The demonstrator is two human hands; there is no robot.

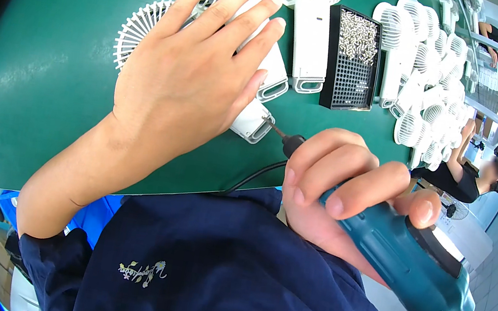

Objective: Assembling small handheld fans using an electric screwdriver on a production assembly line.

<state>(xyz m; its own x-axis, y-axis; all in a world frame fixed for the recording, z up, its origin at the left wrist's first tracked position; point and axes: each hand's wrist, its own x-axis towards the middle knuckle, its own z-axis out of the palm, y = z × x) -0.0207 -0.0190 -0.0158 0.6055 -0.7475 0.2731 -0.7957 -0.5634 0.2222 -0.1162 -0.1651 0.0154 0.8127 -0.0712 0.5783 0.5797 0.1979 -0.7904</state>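
Note:
My left hand (190, 77) lies spread and flat over a white handheld fan, its fingers stretched away from me. That fan's slatted grille (134, 31) shows left of the hand, and its handle end (252, 123) sticks out on the right; the middle is hidden. In my right hand (346, 185) is a teal electric screwdriver (400, 259), gripped with the fingers wrapped round its body. Its thin bit points left at the handle end; whether the tip touches cannot be told. Two more white fans (310, 40) lie just beyond, one partly under my fingertips.
A black screw tray (331, 71) with loose silver screws (359, 34) stands right of the fans on the green table (50, 76). Farther right is a pile of white fans (434, 86). A black cord (252, 176) runs along the near edge. Other people sit at the right.

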